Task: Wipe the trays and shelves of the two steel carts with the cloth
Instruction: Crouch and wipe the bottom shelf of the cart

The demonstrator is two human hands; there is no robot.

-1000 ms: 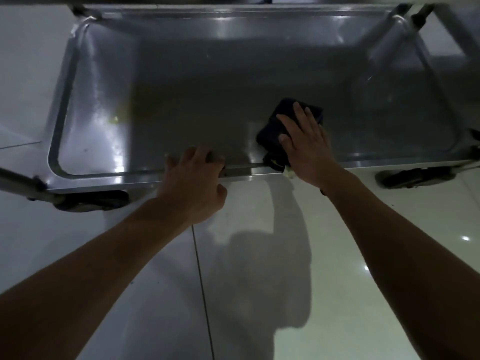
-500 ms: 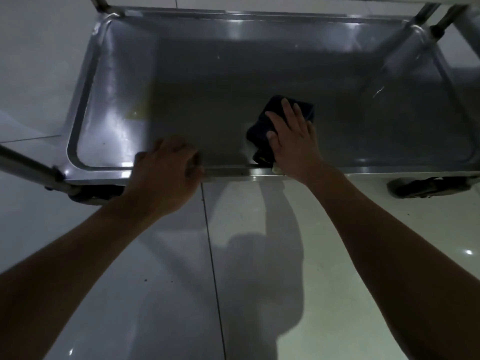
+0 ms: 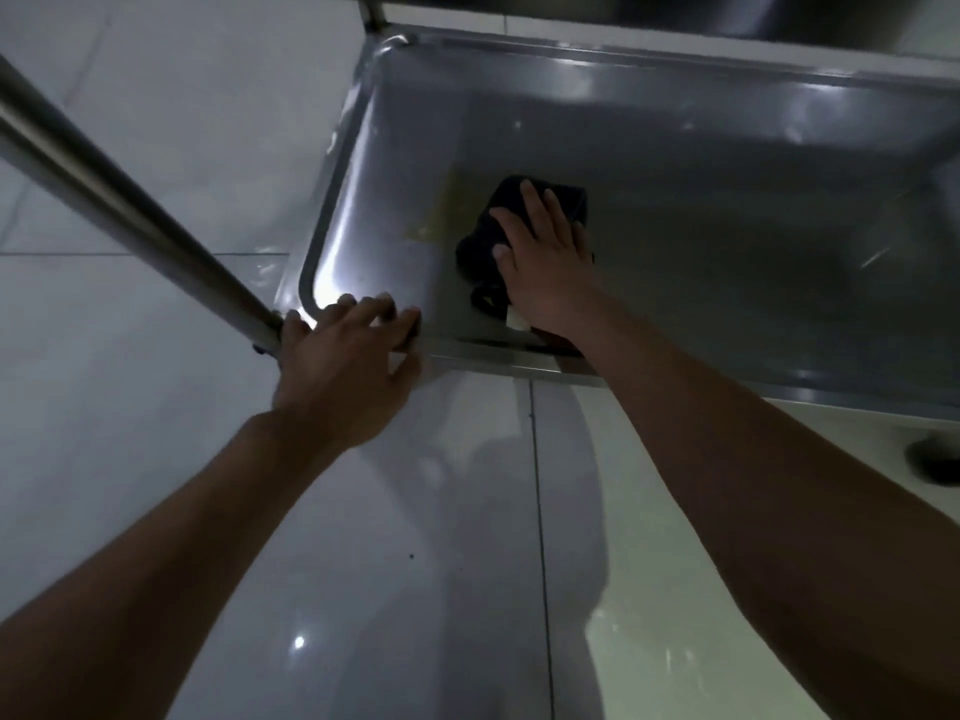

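Observation:
The steel cart's bottom tray [image 3: 727, 210] lies low over the floor, seen from above. A dark cloth [image 3: 480, 241] sits on the tray's left part, beside a yellowish smear [image 3: 441, 210]. My right hand [image 3: 545, 257] presses flat on the cloth with straight fingers, covering most of it. My left hand [image 3: 348, 366] grips the tray's near rim at its left corner, fingers curled over the edge, next to the cart's steel leg [image 3: 124, 210].
Glossy white floor tiles [image 3: 156, 459] surround the cart. A caster wheel [image 3: 935, 459] shows at the right edge. An upper shelf's underside [image 3: 675, 13] crosses the top of the view, and the slanting steel leg runs across the left.
My right hand has slid the cloth leftward along the tray toward the yellowish smear. My left hand has shifted left along the rim to the corner by the leg.

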